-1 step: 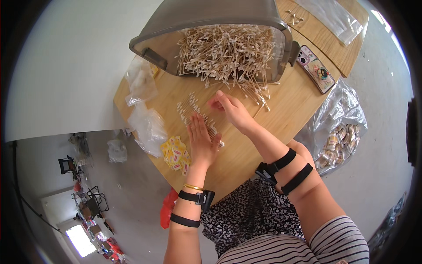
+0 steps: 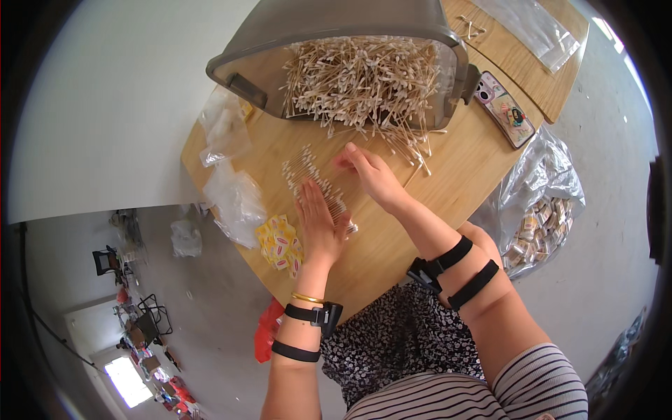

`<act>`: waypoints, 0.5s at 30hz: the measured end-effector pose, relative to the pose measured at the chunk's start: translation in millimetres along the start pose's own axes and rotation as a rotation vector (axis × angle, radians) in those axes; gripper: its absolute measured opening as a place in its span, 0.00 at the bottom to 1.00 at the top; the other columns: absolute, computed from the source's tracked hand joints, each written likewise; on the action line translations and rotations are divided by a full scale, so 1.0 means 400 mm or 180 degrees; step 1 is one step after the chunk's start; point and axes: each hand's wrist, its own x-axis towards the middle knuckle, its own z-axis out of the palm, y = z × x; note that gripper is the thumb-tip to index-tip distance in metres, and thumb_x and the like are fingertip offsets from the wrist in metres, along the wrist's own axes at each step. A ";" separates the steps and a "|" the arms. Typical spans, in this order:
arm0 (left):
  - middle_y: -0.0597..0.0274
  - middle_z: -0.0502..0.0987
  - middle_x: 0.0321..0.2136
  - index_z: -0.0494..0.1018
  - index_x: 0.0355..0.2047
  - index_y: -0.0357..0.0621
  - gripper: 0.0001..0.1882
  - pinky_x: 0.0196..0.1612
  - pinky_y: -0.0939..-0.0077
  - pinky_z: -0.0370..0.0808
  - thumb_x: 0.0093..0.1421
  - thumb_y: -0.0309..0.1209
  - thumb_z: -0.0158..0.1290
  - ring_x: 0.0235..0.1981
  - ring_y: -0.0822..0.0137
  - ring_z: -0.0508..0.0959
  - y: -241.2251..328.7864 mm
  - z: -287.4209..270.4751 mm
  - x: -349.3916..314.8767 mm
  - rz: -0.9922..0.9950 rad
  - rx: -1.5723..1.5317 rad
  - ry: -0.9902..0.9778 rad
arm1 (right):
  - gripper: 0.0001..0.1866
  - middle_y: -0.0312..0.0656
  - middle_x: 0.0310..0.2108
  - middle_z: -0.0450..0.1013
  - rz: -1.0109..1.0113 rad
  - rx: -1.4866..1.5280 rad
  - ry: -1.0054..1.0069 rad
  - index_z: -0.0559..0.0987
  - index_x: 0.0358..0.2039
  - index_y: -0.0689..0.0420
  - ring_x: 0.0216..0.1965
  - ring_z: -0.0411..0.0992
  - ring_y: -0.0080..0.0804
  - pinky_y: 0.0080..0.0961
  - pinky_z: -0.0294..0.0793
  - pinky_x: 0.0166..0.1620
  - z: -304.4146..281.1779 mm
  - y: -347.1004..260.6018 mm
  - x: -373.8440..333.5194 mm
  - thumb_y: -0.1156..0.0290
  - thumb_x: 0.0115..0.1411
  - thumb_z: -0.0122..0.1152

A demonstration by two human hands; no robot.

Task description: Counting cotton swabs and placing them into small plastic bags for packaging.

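Note:
My left hand (image 2: 322, 222) lies flat with fingers stretched out on a slanting row of cotton swabs (image 2: 301, 165) on the wooden table. The swabs lie side by side, and part of the row is hidden under the hand. Just right of the row, my right hand (image 2: 376, 183) is held with its thumb up and fingers curled. Its fingertips are smeared by motion, so whether they hold anything cannot be seen. Beyond both hands, a grey plastic bin (image 2: 231, 66) lies on its side, mouth toward me, with a heap of cotton swabs (image 2: 364, 77) spilling over its rim.
Clear plastic bags (image 2: 234, 203) and small yellow-and-white labels (image 2: 280, 241) lie left of my left hand. A phone in a decorated case (image 2: 505, 112) rests at the right table edge. Beside the table stands a large clear bag (image 2: 542, 227) of small packs.

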 end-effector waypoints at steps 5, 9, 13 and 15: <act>0.39 0.38 0.72 0.34 0.71 0.33 0.50 0.72 0.52 0.36 0.67 0.63 0.33 0.73 0.46 0.38 0.011 -0.021 -0.027 -0.0792 -0.2006 0.1239 | 0.23 0.41 0.49 0.72 -0.0674 -0.0578 0.0511 0.76 0.51 0.62 0.54 0.66 0.31 0.27 0.60 0.61 0.018 0.014 -0.009 0.55 0.73 0.42; 0.44 0.41 0.72 0.39 0.72 0.37 0.40 0.73 0.59 0.39 0.69 0.47 0.41 0.74 0.52 0.40 0.017 -0.031 -0.084 -0.1005 -0.2679 0.1534 | 0.22 0.41 0.50 0.70 -0.0770 -0.0848 0.0374 0.75 0.52 0.61 0.55 0.65 0.30 0.26 0.60 0.60 0.048 0.005 -0.024 0.57 0.73 0.43; 0.44 0.50 0.70 0.51 0.68 0.38 0.36 0.71 0.55 0.45 0.62 0.30 0.50 0.71 0.48 0.49 0.034 -0.021 -0.176 -0.0780 -0.2016 0.1564 | 0.18 0.46 0.44 0.70 -0.0989 -0.1097 0.0356 0.77 0.48 0.61 0.47 0.69 0.38 0.30 0.66 0.53 0.047 0.009 -0.032 0.61 0.72 0.44; 0.46 0.60 0.64 0.61 0.59 0.39 0.32 0.67 0.49 0.51 0.52 0.21 0.54 0.66 0.46 0.59 0.056 -0.029 -0.211 -0.0876 -0.0751 0.1146 | 0.18 0.45 0.43 0.70 -0.0905 -0.1096 0.0317 0.77 0.48 0.61 0.46 0.68 0.37 0.30 0.66 0.52 0.037 0.015 -0.027 0.62 0.72 0.44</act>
